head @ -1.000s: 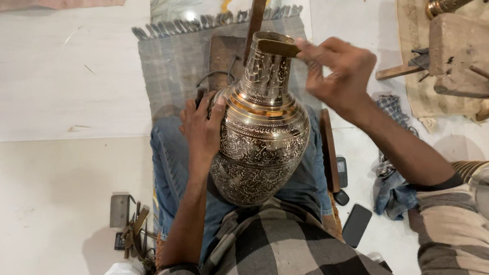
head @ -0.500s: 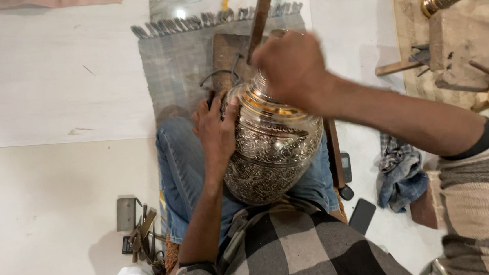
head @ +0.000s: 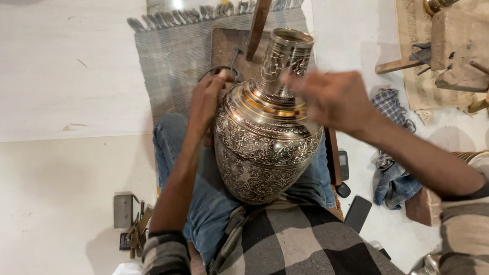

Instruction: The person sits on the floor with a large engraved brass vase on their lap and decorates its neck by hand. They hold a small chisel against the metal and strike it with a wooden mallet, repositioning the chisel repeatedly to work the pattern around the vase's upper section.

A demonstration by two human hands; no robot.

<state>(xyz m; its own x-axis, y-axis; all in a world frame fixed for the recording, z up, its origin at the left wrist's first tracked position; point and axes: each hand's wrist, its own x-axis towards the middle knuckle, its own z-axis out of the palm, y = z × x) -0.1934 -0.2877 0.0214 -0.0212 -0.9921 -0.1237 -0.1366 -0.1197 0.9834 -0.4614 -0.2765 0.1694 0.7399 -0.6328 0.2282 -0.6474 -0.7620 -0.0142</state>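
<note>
A grey fringed mat (head: 174,61) lies on the pale floor (head: 42,83), with a wooden block (head: 228,45) on it and a wooden stick (head: 261,14) slanting across. To the right sit a crumpled blue checked cloth (head: 395,172), a dark phone (head: 358,213) and a stone slab (head: 461,50). At lower left lies what may be a small metal tool cluster (head: 132,222).

Two bare hands at work, seen from above.

We see the left hand (head: 209,96) reaching forward from a checked sleeve, forearm straight, fingers curled and pressed flat against a surface. The right hand (head: 331,98) hangs blurred in the air, fingers spread loosely, its arm angling in from the lower right, sleeve at mid-forearm.
</note>
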